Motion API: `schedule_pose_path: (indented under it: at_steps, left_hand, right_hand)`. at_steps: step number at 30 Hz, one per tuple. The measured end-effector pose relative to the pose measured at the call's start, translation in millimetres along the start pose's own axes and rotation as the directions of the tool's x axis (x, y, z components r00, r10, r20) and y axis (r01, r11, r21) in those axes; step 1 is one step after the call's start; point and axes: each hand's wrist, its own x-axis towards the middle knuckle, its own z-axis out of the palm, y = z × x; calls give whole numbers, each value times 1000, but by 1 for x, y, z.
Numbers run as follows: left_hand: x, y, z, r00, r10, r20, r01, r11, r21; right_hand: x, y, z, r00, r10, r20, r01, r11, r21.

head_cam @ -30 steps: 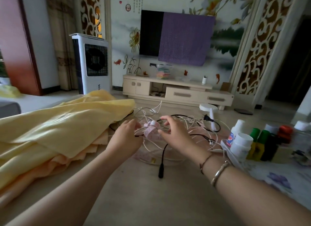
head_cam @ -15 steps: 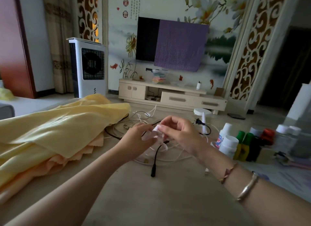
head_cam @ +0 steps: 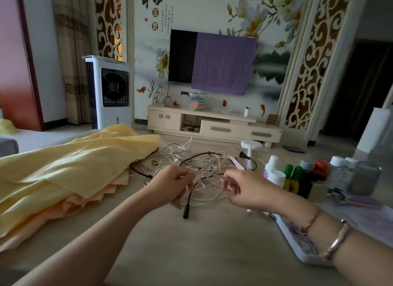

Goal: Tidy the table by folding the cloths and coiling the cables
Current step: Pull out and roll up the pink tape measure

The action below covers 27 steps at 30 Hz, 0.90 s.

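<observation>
A tangle of white and black cables (head_cam: 204, 164) lies in the middle of the beige table (head_cam: 191, 247). My left hand (head_cam: 170, 185) grips a black cable whose barrel plug (head_cam: 186, 210) hangs down below the fingers. My right hand (head_cam: 242, 188) pinches a thin white cable, fingers curled, a short way to the right. A black strand stretches between the two hands. A heap of yellow cloth (head_cam: 63, 173) with peach cloth (head_cam: 80, 202) under it lies unfolded on the left, touching the cable pile.
Bottles and jars (head_cam: 297, 179) stand in a cluster at the right, with a white tray (head_cam: 297, 245) near my right wrist. A small white lamp (head_cam: 251, 145) stands behind the cables. Beyond the table are a TV cabinet (head_cam: 212, 126) and an air cooler (head_cam: 110, 92).
My hands were together on a pinkish-white strip; they have now moved apart, left hand holding the black cable, right hand a white one. The camera tilted up a little.
</observation>
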Motion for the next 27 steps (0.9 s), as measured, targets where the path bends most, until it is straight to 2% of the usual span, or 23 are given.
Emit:
schedule_pose_path:
  at_steps: [2,3,5,6,7,8,9,11,13,15,18,21,25,27]
  left_hand:
    - [-3,4,-5,988,-141,67,147,984,-102]
    - [-6,6,-8,970,-198,143,219,965,-147]
    - [-13,8,-16,910,-254,328,319,933,-163]
    - [-15,9,-17,877,-261,402,338,932,-131]
    - [-17,11,-17,855,-261,447,335,937,-94]
    - [-19,12,-15,849,-257,461,323,944,-69]
    - [-19,14,-13,857,-257,447,315,947,-59]
    - [-18,16,-8,892,-256,372,304,950,-73]
    - [-16,16,-8,924,-230,306,273,956,-106]
    - [-15,15,-10,939,-171,298,227,960,-165]
    - [-16,18,-12,942,-57,330,145,958,-249]
    - [-19,25,-11,949,48,311,78,921,-381]
    - [-24,40,-13,956,135,259,16,860,-510]
    - [-28,46,-17,958,148,244,1,853,-521]
  right_hand:
    - [0,6,1,997,47,-58,-53,993,-105]
    - [0,9,1,991,95,-89,-103,991,-88]
    - [1,13,1,972,217,-86,-200,965,172]
    - [1,11,1,964,265,-34,-233,894,382]
    - [0,7,2,957,287,47,-260,772,580]
    - [-1,4,5,951,287,114,-283,661,695]
    - [-2,1,11,949,281,145,-298,640,708]
    - [-2,-1,22,959,275,72,-268,793,547]
    - [-3,1,31,981,188,-45,-162,928,335]
    - [-1,3,37,993,72,-93,-49,972,230]
    - [7,-4,45,994,-1,-114,17,989,145]
    - [18,-16,49,988,-63,-144,90,977,191]
    - [30,-37,46,977,-176,-123,209,912,353]
    - [30,-48,47,976,-162,-149,214,850,481]
